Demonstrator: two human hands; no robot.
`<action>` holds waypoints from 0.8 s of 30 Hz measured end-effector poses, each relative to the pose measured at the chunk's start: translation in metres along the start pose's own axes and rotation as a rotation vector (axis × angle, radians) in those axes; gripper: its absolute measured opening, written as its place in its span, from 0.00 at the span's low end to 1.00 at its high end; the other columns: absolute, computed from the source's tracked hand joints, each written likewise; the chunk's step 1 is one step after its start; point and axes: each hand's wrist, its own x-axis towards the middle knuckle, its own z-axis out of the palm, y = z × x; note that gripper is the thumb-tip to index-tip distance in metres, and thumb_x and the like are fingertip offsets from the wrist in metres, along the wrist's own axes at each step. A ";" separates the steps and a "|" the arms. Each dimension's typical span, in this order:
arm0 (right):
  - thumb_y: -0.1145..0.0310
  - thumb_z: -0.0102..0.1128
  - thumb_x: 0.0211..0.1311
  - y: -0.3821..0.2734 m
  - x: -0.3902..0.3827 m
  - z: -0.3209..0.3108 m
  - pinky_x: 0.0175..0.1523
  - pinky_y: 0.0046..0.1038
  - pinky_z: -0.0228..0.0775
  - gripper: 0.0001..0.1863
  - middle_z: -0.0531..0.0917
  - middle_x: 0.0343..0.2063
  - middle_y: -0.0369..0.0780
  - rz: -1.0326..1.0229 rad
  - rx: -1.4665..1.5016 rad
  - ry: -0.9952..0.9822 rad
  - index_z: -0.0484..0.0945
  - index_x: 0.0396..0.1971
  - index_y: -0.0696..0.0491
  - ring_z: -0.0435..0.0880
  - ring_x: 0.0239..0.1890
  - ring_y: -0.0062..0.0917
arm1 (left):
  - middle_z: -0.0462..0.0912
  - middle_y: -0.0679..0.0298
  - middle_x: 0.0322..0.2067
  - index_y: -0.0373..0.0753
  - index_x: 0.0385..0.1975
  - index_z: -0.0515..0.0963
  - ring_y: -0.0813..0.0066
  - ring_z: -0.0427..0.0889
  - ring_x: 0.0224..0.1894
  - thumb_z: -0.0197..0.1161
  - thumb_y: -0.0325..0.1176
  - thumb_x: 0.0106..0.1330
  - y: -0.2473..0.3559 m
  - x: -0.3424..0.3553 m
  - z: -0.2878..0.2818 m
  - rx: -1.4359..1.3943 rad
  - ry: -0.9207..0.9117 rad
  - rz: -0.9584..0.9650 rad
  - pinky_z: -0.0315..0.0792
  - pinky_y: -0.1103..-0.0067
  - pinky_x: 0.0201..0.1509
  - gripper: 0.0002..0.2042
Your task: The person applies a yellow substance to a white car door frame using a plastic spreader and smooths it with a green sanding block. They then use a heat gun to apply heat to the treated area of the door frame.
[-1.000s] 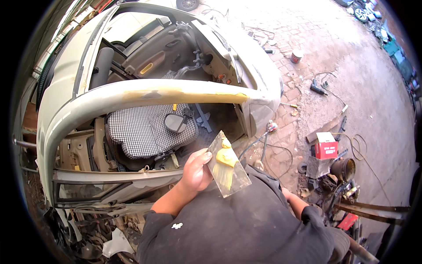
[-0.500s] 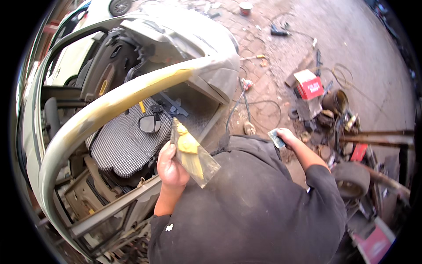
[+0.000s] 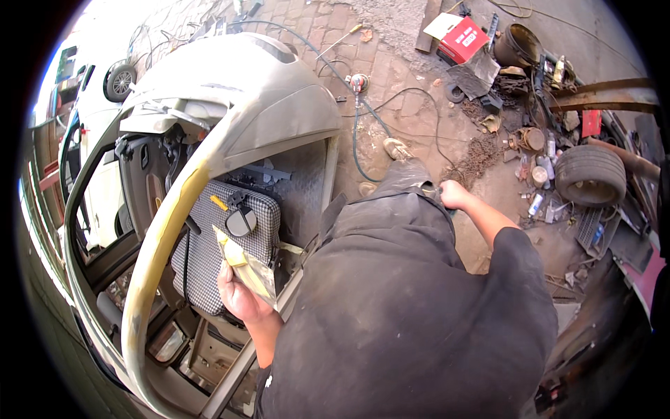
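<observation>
Left hand [image 3: 241,297] still around the yellow-smeared plate [image 3: 252,272]; right hand [image 3: 455,195] now closer to the trousers [image 3: 409,176], grasp unclear

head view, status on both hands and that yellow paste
Left hand holds translucent plate, yellow paste on it. Right hand beside trousers, grip unclear. Yellow-patched car pillar left of plate.

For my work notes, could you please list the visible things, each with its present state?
Clear plate: held tilted, yellow paste on it
Left hand: closed on the clear plate
Right hand: lowered; whether it holds anything is unclear
Curved car pillar: partly coated yellow
Mirror: appears to rest on the checkered seat
Red box: white flap open
</observation>
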 end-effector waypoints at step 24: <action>0.76 0.66 0.59 -0.065 0.006 -0.191 0.47 0.31 0.82 0.19 0.83 0.43 0.37 -0.199 1.296 -0.061 0.73 0.50 0.52 0.85 0.45 0.25 | 0.84 0.49 0.32 0.33 0.47 0.75 0.59 0.85 0.29 0.47 0.38 0.74 -0.035 -0.023 0.054 -0.050 0.028 0.096 0.81 0.72 0.25 0.15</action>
